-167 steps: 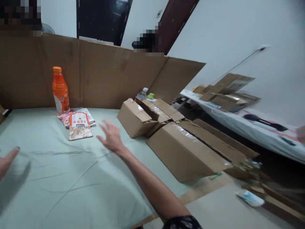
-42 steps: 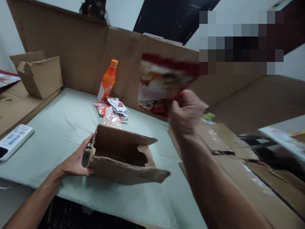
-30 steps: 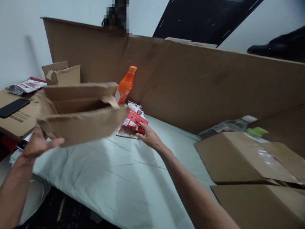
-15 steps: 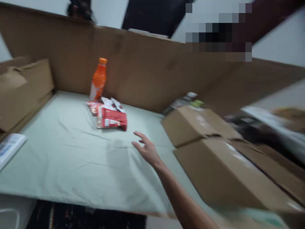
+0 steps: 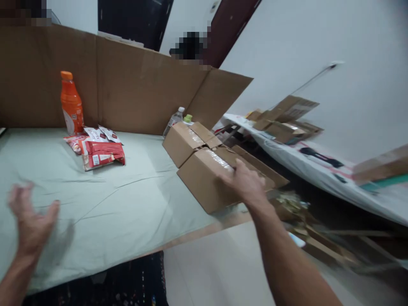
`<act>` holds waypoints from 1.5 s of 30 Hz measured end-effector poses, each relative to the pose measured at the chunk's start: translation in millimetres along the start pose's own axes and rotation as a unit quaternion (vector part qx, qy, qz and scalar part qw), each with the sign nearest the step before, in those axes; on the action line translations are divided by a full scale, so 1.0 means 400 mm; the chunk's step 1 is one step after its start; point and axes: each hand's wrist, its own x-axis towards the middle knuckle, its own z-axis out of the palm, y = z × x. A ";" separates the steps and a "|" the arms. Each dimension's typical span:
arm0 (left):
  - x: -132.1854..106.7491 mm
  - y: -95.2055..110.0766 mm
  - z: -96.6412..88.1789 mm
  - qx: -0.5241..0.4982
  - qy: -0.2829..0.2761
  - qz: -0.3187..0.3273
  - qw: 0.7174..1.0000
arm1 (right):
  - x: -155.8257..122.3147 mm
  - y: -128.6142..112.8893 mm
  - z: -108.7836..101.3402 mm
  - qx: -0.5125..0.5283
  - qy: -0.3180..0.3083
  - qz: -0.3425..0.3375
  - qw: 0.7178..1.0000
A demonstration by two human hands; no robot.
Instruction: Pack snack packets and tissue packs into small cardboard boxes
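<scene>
My right hand (image 5: 247, 180) is at the near side wall of a brown cardboard box (image 5: 205, 182). Its thumb lies on the outer face and the fingers bend over the top edge. My left hand (image 5: 33, 219) hovers over the pale green cloth (image 5: 127, 221), fingers apart, holding nothing and slightly blurred. Beyond it, an orange drink bottle (image 5: 72, 104) stands upright behind a red snack packet (image 5: 103, 156), a smaller red-and-white packet (image 5: 75, 143) and two white sachets (image 5: 95, 134).
A tall cardboard panel (image 5: 137, 80) walls the table's back. A clear bottle (image 5: 174, 120) and a green-capped container (image 5: 188, 119) stand behind the box. At right, another table (image 5: 280, 159) carries cardboard pieces (image 5: 287, 114). Pale floor (image 5: 213, 263) shows below.
The view has swung right. One hand, seen over the cloth before, has reached the cardboard box on the right. My left hand has come into view at the left.
</scene>
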 end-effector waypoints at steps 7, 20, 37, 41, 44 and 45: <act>-0.081 0.128 0.077 -0.024 -0.106 0.048 0.993 | -0.013 -0.023 0.005 0.107 -0.056 -0.166 0.979; -0.064 0.107 -0.020 -0.248 -0.355 0.037 0.900 | -0.358 -0.367 -0.227 0.307 -0.345 -0.564 0.685; -0.085 0.062 -0.029 -0.228 -0.338 0.074 0.910 | -0.321 -0.525 -0.124 0.159 -0.351 -0.553 0.739; -0.079 0.072 -0.042 -0.208 -0.308 0.085 0.925 | -0.213 -0.472 -0.213 0.409 -0.133 -0.400 0.809; -0.076 0.072 -0.045 -0.194 -0.300 0.076 0.931 | -0.134 -0.540 -0.210 0.443 0.038 -0.291 0.847; -0.076 0.071 -0.045 -0.190 -0.302 0.072 0.931 | -0.114 -0.577 -0.193 0.428 0.058 -0.300 0.850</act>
